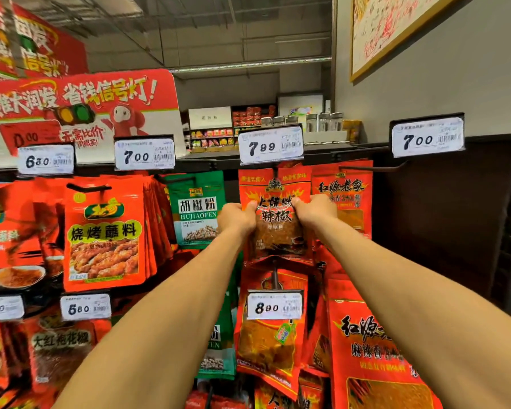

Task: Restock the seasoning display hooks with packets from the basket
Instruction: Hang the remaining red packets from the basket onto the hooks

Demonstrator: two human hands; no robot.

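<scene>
Red barbecue packets [104, 237] and a green pepper packet [196, 211] are hung at the left. A red chilli packet [275, 214], hung under the 7.99 tag [271, 145], is pinched at its left edge by the left hand [236, 218]. Its right edge is gripped by the right hand [316, 211], fingers curled.

I read even, bright store lighting from a ceiling strip light [250, 64]. Glare whitens the price tags [271, 145]. Left edge smears with blur; wide-angle bending curves the wall frame [396, 31].
</scene>
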